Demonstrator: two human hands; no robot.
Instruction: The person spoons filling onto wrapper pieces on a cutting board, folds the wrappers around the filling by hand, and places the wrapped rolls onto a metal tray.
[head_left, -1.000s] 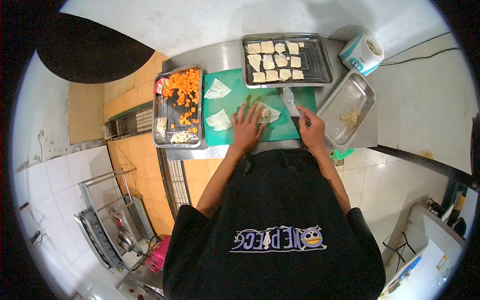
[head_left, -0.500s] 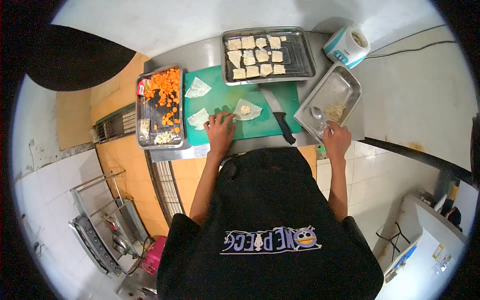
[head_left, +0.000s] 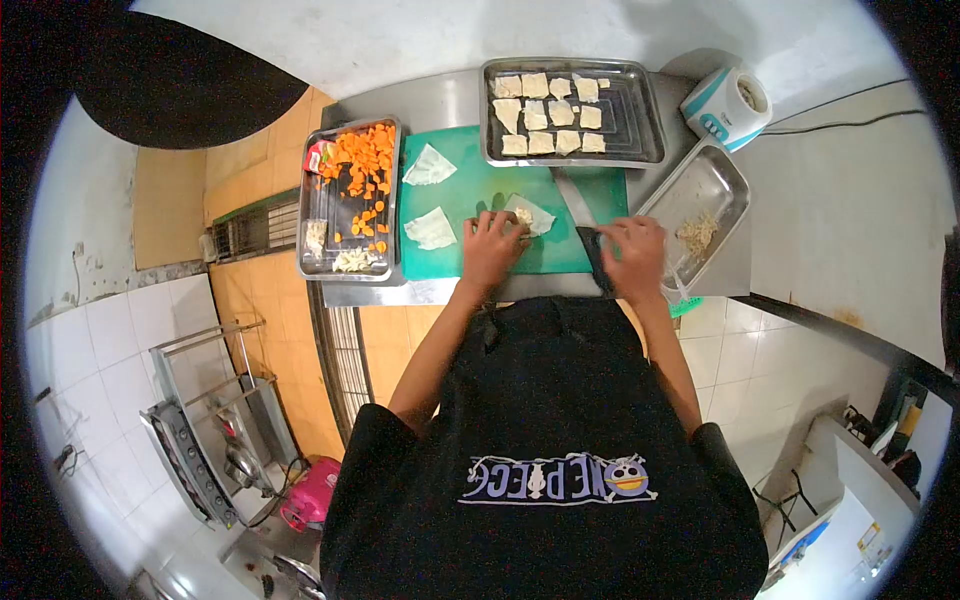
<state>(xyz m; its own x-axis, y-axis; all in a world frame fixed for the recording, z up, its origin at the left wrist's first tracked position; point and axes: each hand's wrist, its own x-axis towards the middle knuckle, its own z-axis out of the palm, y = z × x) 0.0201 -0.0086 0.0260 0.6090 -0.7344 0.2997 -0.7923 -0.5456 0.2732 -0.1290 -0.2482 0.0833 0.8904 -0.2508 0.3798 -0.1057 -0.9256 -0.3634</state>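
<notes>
On the green cutting board [head_left: 465, 180], my left hand [head_left: 493, 245] has its fingertips at the left edge of a pale wrapper [head_left: 540, 220] bearing a small heap of filling [head_left: 523, 215]. Whether those fingers pinch the wrapper is too small to tell. My right hand [head_left: 633, 255] is over the handle of the knife [head_left: 573, 200], blurred, its fingers partly spread and nothing visible in them. Two more wrappers, one upper [head_left: 430, 166] and one lower [head_left: 431, 229], lie at the board's left. The spoon [head_left: 680, 285] rests in the steel tray [head_left: 742, 200] beside some filling.
A tray [head_left: 312, 200] of chopped carrots [head_left: 365, 155] stands left of the board. Behind it, a dark tray [head_left: 655, 130] holds several pale folded pieces [head_left: 535, 85]. A white and teal appliance [head_left: 725, 108] with a cord stands at the back right.
The spoon went from my right hand into the steel tray. My right hand came back left over the knife handle. Filling lies uncovered on the wrapper, where my left hand was spread earlier.
</notes>
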